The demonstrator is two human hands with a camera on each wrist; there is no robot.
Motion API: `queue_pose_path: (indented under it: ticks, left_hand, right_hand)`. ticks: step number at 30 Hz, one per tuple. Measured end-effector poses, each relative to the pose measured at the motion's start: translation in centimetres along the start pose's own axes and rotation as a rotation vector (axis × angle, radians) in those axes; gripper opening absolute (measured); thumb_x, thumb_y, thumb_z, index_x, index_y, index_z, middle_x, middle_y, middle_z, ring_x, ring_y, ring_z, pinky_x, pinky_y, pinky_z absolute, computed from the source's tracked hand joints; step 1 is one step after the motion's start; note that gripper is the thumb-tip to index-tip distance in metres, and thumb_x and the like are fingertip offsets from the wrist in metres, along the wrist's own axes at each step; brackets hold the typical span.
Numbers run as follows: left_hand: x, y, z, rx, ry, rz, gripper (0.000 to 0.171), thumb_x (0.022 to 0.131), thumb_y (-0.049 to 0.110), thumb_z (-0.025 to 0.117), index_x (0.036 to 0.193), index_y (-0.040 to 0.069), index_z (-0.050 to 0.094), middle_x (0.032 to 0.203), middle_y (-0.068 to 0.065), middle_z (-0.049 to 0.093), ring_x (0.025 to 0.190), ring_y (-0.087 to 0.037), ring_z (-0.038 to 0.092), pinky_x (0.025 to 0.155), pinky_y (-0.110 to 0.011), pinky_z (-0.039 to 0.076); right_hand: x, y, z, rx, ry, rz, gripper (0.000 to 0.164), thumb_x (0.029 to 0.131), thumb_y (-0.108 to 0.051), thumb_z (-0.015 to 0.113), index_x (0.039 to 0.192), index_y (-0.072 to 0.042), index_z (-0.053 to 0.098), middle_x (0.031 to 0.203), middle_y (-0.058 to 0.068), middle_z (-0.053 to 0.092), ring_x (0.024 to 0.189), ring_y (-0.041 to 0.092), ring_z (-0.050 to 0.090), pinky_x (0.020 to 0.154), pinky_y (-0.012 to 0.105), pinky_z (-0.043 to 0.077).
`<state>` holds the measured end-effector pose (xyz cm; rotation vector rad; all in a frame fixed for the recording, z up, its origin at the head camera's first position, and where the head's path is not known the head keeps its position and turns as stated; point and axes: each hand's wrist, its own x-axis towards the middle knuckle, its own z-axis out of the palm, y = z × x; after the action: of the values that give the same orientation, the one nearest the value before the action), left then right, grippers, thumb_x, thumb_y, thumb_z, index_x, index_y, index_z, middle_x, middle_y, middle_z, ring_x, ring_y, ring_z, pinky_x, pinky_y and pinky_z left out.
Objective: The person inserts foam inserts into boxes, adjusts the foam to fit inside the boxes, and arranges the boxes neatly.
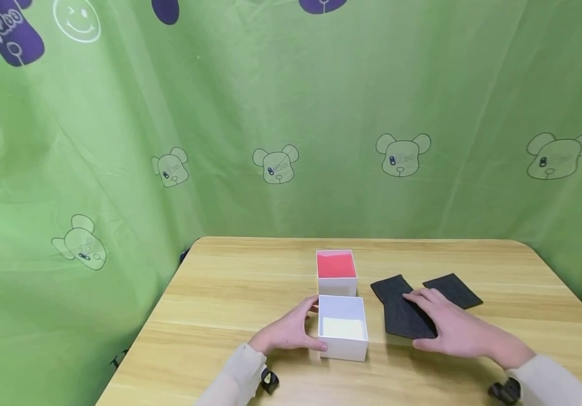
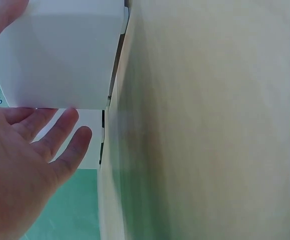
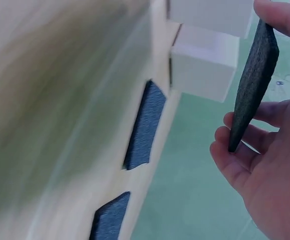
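My left hand point(image 1: 293, 330) holds the near white box point(image 1: 344, 348) at its left side, thumb at the front corner and fingers toward the back. This box is open-topped, with a pale bottom showing inside. In the left wrist view, the fingertips point(image 2: 83, 135) reach along the box's far edge. Over the table at the right, my right hand point(image 1: 455, 327) pinches a black square pad point(image 1: 405, 318) between thumb and fingers. The right wrist view shows this dark pad point(image 3: 255, 82) edge-on, raised above the tabletop. Two more black pads point(image 1: 454, 290) lie flat beyond it, one partly covered in the head view.
Directly behind the near box stands a second white box point(image 1: 336, 286) with red material point(image 1: 335, 265) inside. Both are on a wood-grain table point(image 1: 250, 256) with rounded far corners. A green curtain point(image 1: 331, 208) hangs beyond the table's far edge.
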<state>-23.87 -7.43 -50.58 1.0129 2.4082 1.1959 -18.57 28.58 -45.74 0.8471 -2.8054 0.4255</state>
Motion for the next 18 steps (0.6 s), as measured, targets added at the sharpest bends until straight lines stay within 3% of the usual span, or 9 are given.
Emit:
queue_pose_path:
  ticks: [9,18]
  left_hand:
    - [-0.1,0.3,-0.1,-0.031,0.005,-0.025,0.102,0.068,0.032,0.085,0.148,0.017,0.023,0.138,0.006,0.041,0.124,-0.012,0.041,0.106,-0.034,0.033]
    - [-0.1,0.2,0.0,-0.017,0.02,-0.04,0.105,0.067,0.036,0.085,0.148,0.018,0.022,0.138,0.006,0.041,0.124,-0.011,0.041,0.106,-0.036,0.033]
  right_hand:
    - [1.2,-1.9,-1.5,0.024,-0.015,-0.01,0.088,0.074,-0.059,0.071,0.137,-0.002,0.045,0.133,0.01,0.044,0.121,0.028,0.044,0.092,0.048,0.044]
    - [2.9,-3.4,-1.5,0.035,-0.012,-0.081,0.082,0.074,-0.053,0.074,0.137,-0.007,0.047,0.132,0.003,0.044,0.119,0.019,0.043,0.092,0.043,0.044]
